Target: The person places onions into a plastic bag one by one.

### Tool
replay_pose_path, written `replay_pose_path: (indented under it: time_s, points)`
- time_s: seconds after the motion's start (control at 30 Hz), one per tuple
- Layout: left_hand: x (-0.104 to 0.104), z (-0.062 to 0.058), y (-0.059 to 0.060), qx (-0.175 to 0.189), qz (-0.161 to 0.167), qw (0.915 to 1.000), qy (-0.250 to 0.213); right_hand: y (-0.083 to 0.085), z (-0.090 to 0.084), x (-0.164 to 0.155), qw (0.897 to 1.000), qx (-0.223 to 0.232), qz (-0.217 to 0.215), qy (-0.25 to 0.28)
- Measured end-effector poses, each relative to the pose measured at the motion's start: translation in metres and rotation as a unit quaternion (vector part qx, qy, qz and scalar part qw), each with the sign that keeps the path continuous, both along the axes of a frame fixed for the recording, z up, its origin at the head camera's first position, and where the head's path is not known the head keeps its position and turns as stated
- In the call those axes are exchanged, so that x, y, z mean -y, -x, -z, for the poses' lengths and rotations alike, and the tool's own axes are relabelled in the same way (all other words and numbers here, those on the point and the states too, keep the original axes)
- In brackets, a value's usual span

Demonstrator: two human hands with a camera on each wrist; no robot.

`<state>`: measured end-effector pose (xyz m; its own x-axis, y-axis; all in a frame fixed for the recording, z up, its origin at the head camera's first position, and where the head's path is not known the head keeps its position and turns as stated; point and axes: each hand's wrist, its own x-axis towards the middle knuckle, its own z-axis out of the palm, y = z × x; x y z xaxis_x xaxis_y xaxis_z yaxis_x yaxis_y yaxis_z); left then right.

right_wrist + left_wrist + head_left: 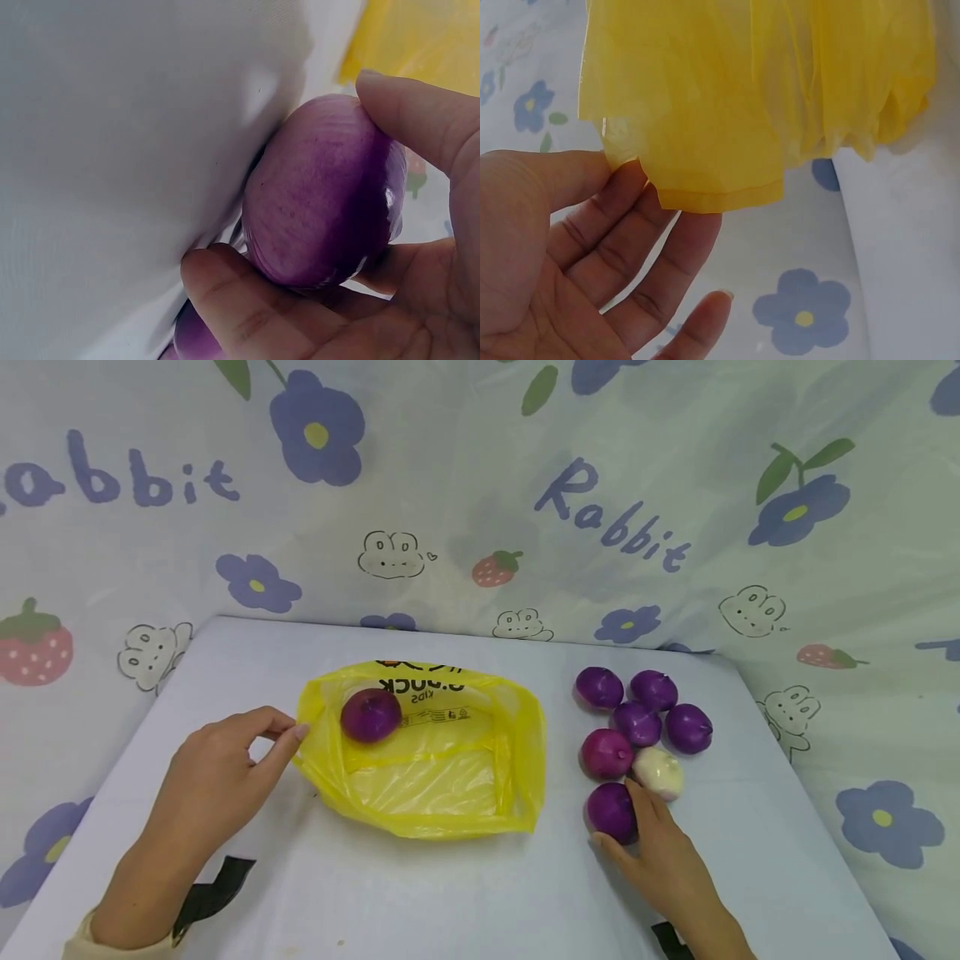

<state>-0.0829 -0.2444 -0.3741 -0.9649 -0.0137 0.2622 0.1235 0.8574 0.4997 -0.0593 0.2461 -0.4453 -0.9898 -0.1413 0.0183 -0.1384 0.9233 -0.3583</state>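
A yellow plastic bag (517,760) lies on the table with its mouth spread wide, and one purple onion (371,716) sits inside at its left. My left hand (221,772) pinches the bag's left edge between thumb and fingers; the left wrist view shows the yellow film (705,135) between them. On the right, my right hand (663,856) grips a purple onion (611,812), thumb on one side and fingers round the other. Close up in the right wrist view, that onion (322,195) is glossy and rests against the white surface.
Behind the gripped onion stand several more purple onions (637,724), a redder one (607,754) and a peeled white onion (658,773), bunched together. A white cover lies over the table (420,893). A printed curtain (450,485) hangs behind its far edge.
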Motion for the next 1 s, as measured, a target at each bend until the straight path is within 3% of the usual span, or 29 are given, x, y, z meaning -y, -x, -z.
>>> replay_pose_path:
  time_s: [0.67,1.0]
  points:
    - [-0.0019,-0.0001,0.0005,0.007,-0.003,1.0000,-0.001,-0.0003,-0.0008,-0.0005,1.000,0.003,0.002,-0.002]
    - [0.0004,-0.0026,-0.0003,0.010,-0.002,0.9999,0.000,0.0002,-0.0065,-0.0077,0.998,0.049,0.010,0.040]
